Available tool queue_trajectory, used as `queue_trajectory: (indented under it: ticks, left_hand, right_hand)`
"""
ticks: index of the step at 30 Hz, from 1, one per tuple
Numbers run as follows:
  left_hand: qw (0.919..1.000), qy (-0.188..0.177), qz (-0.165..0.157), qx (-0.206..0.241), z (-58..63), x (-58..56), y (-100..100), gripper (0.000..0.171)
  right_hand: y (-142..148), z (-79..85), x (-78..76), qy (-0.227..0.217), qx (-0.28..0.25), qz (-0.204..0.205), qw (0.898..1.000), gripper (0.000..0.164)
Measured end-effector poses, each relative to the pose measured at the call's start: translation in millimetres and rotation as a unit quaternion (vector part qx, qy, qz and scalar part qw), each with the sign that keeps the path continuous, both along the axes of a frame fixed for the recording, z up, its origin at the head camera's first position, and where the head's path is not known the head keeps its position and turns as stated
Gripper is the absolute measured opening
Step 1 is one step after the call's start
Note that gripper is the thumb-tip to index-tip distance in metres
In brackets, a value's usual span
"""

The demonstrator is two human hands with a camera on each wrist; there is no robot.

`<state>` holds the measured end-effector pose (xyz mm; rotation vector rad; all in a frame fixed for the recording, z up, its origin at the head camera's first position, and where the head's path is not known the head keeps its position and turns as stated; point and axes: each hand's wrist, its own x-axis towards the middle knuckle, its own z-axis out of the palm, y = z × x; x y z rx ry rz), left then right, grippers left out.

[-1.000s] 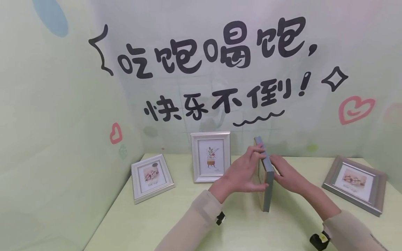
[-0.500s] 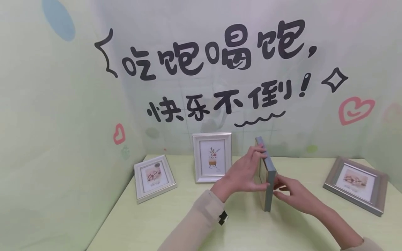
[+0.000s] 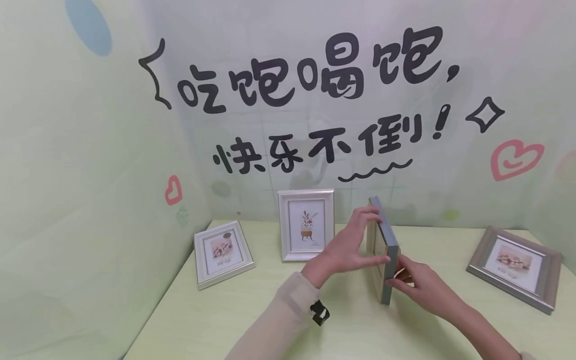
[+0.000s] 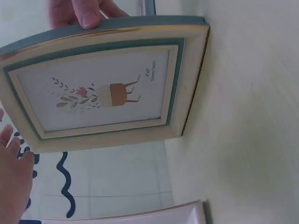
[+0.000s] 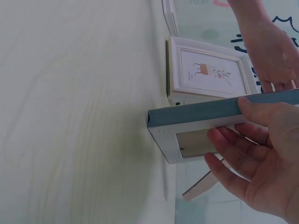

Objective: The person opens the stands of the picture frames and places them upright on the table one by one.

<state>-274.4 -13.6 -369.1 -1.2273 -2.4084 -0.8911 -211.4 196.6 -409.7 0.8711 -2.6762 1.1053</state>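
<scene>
A blue-and-cream picture frame [image 3: 391, 267] stands upright on the table, turned nearly edge-on in the head view. In the left wrist view, its front [image 4: 93, 95] shows a print of a potted plant. My left hand [image 3: 344, 250] grips it, fingers over the upper edge and thumb on the near edge. The right hand [image 3: 427, 287] holds it from the other side. Its thumb presses the blue edge in the right wrist view, while its bent fingers lie against the pale back, near a stand leg [image 5: 203, 186] that juts out. The left fingertips are partly hidden there.
Behind my left hand stands a white picture frame [image 3: 284, 225] with a similar plant print. Another white frame [image 3: 247, 265] lies at the left, and a brown-grey frame [image 3: 486, 270] lies at the right. A printed backdrop [image 3: 252, 200] closes off the table's rear.
My right hand has come down along the back of the blue frame and nearer to me; its thumb now touches the near edge. The left hand keeps its grip, and the frame has barely moved.
</scene>
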Motion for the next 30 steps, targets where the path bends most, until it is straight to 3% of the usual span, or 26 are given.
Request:
queue_trajectory:
  ticks: [2,5,7,12,19,25,30]
  left_hand:
    - [0.9938,-0.07,-0.002,0.087,-5.9,-5.8,-1,0.063]
    - [0.9735,-0.15,0.025,0.171,-16.7,-15.9,1,0.051]
    - [0.9624,-0.194,0.052,0.183,-24.3,-21.9,5,0.048]
    - [0.944,-0.279,0.101,0.143,-42.0,-31.7,14,0.048]
    - [0.9308,-0.325,0.087,0.142,-52.7,-34.1,22,0.042]
    - [0.9253,-0.318,0.12,0.169,-55.0,-34.5,21,0.037]
    - [0.9185,-0.327,0.129,0.18,-55.5,-31.5,21,0.034]
  right_hand:
    - [2,0.0,0.2,-0.001,0.006,-0.006,1.0,0.033]
    - [5,-0.4,-0.4,-0.01,0.012,-0.016,1.0,0.04]
    - [7,-0.4,-0.3,-0.01,0.015,-0.022,1.0,0.042]
    - [10,-0.6,0.3,-0.01,0.01,-0.018,1.0,0.045]
    - [9,-0.9,0.2,-0.002,0.013,-0.008,1.0,0.045]
    - [23,4.8,-2.0,0.0,0.023,-0.037,0.999,0.043]
    - [40,1.5,-2.5,-0.011,0.003,-0.065,0.998,0.026]
